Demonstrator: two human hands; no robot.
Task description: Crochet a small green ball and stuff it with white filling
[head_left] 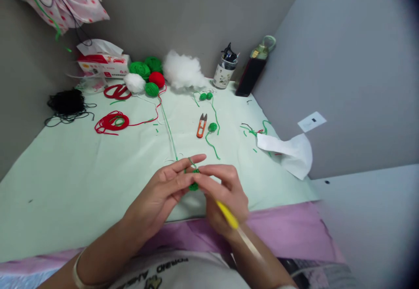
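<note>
Between the fingertips of my left hand (163, 188) is a small green crochet piece (194, 187), pinched by thumb and finger. Green yarn (170, 132) runs from a green ball to this hand and passes over its raised index finger. My right hand (227, 193) is closed around a crochet hook with a yellow handle (228, 215), its tip end at the green piece. The hook's tip is hidden by the fingers. Beyond the hands lie orange thread snips (201, 126) and a small green crocheted ball (212, 127) with a yarn tail.
Yarn balls (152, 89), white stuffing (183, 70), a tissue pack (104, 64), a pen jar (225, 73) and a dark bottle (251, 75) line the back wall. Red yarn (113, 122), red-handled scissors (117, 91) and black yarn (67, 102) lie left. A crumpled tissue (294, 151) lies right.
</note>
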